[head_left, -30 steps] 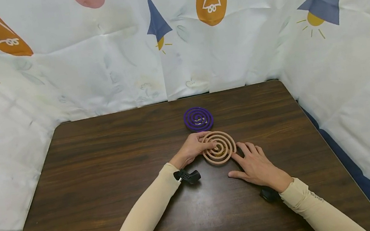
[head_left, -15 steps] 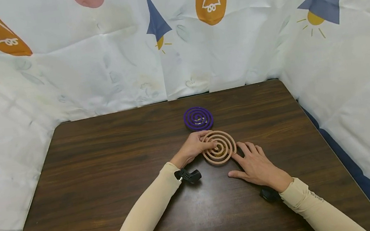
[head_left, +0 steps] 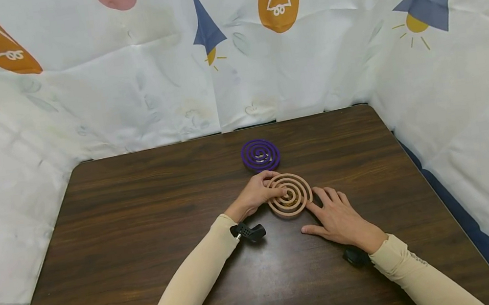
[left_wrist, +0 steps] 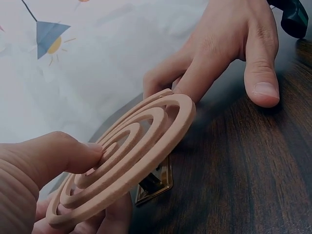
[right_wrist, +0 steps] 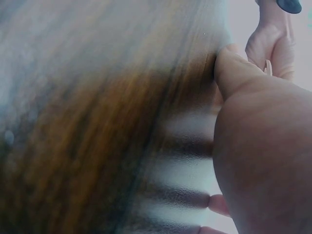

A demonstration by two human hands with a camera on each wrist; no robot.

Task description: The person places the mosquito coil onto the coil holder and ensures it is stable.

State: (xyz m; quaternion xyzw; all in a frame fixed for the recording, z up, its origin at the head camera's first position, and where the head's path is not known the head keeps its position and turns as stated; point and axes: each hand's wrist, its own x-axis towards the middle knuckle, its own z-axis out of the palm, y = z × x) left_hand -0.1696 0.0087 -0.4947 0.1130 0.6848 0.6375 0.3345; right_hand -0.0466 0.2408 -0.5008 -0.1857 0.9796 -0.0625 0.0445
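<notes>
My left hand [head_left: 253, 193] pinches a tan mosquito coil [left_wrist: 122, 187], thumb on top near its centre and fingers beneath. Under the coil, the left wrist view shows part of a small brass-coloured metal stand [left_wrist: 155, 194] close to the table. My right hand [head_left: 343, 222] is spread low over the table, its index fingertip right at the coil's right edge and its thumb apart from it. Just beyond my left fingertips lies a purple mosquito coil [head_left: 260, 155], with a bit of metal showing through its rings.
A dark brown wood-grain table [head_left: 123, 251] carries everything. White printed cloth [head_left: 148, 93] hangs around its back and sides. Black wrist cameras sit under both wrists, the left one [head_left: 250, 232] close over the table.
The purple coil has shifted slightly back and left, with my left fingers edging the same way. The tan coil and my right hand stay in place.
</notes>
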